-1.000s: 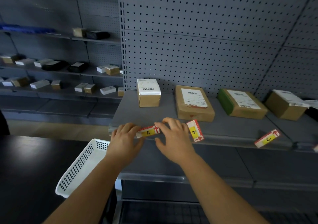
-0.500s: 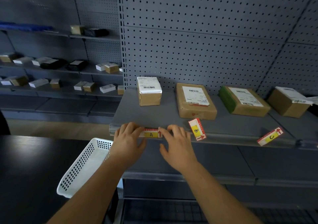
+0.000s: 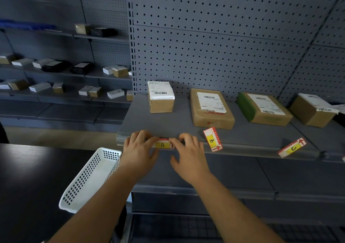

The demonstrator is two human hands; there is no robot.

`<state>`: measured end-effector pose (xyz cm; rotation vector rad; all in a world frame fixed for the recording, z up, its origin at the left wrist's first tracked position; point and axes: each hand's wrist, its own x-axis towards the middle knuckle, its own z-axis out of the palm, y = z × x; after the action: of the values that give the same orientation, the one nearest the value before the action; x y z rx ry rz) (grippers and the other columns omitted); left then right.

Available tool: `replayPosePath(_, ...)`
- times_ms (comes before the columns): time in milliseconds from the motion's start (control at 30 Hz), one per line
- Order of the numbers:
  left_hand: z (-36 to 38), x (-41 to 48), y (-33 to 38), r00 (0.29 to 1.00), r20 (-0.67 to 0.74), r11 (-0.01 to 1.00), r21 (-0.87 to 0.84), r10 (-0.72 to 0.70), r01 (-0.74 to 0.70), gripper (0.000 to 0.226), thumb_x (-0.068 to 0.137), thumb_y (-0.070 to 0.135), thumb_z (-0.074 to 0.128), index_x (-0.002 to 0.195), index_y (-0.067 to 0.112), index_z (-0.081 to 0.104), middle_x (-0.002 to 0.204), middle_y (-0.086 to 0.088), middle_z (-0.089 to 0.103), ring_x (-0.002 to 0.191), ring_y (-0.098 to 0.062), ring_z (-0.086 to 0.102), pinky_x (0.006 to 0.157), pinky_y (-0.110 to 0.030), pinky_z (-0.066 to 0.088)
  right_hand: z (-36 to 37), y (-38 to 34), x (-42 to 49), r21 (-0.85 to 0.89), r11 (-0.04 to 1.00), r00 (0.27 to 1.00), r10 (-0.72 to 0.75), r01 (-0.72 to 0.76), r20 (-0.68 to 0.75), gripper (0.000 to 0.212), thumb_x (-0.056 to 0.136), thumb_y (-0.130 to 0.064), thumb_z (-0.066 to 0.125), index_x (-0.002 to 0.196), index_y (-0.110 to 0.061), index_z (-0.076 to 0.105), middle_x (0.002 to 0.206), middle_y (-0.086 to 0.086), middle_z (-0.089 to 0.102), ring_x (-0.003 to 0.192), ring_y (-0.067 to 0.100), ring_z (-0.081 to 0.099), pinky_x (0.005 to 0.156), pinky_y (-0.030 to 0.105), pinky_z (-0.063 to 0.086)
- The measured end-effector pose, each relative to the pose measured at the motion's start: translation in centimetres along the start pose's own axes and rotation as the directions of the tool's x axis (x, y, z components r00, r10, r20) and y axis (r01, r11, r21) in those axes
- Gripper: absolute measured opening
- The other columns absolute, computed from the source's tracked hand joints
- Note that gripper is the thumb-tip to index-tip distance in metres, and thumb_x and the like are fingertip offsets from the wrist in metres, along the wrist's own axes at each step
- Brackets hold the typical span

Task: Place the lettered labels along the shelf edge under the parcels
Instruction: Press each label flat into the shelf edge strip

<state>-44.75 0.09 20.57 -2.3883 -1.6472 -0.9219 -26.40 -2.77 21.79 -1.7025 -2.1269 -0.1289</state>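
The label A (image 3: 162, 145), red-white with a yellow patch, lies level against the front edge of the grey shelf (image 3: 242, 146), below the small white-topped parcel (image 3: 161, 97). My left hand (image 3: 139, 151) pinches its left end and my right hand (image 3: 188, 154) its right end. The label B (image 3: 212, 139) lies loose and turned on end on the shelf in front of the flat brown parcel (image 3: 211, 108). The label C (image 3: 292, 148) lies slanted near the edge, below the green-sided parcel (image 3: 263, 108).
A fourth brown parcel (image 3: 313, 110) stands at the far right. A white perforated basket (image 3: 89, 179) sits on the dark table (image 3: 28, 177) at my lower left. Shelves with several small boxes (image 3: 89, 90) run along the left. Pegboard (image 3: 224, 37) backs the shelf.
Both hands have lowered the label A from a tilt above the shelf to flat against the shelf edge. Labels B and C have not moved.
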Motion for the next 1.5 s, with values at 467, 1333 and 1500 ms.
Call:
replayPosePath(467,-0.1,0.2,0.0,1.0,-0.003,1.0,-0.004,0.012,-0.013,0.032,0.08,0.033,0.066,0.111,0.026,0.063,0.105,0.002,0.054,0.098,-0.022,0.047,0.086,-0.044,0.039,0.3,-0.9,0.3,-0.061,0.997,0.999,-0.051,0.051,0.005,0.054,0.083,-0.035,0.064,0.134,-0.021,0.051,0.126,-0.001,0.046,0.115,0.021,0.045,0.1,0.04,0.036)
replayPosePath(1333,-0.1,-0.4,-0.9,0.999,0.026,0.999,-0.028,0.039,-0.039,0.034,0.081,0.035,0.057,0.114,0.024,0.061,0.113,0.003,0.055,0.103,-0.021,0.049,0.092,-0.042,0.036,0.7,-1.0,-0.6,-0.037,0.998,0.999,-0.043,0.042,-0.02,0.055,0.081,-0.033,0.066,0.133,-0.022,0.051,0.126,-0.002,0.045,0.115,0.021,0.046,0.101,0.039,0.036)
replayPosePath(1500,-0.6,-0.3,-0.8,0.998,0.058,0.999,-0.022,0.032,-0.03,0.034,0.081,0.031,0.065,0.114,0.025,0.061,0.114,0.003,0.055,0.105,-0.021,0.049,0.093,-0.044,0.037,0.4,-0.7,-0.4,-0.002,0.998,0.998,-0.067,0.067,0.007,0.056,0.082,-0.035,0.064,0.135,-0.021,0.05,0.127,-0.001,0.045,0.116,0.021,0.045,0.101,0.039,0.038)
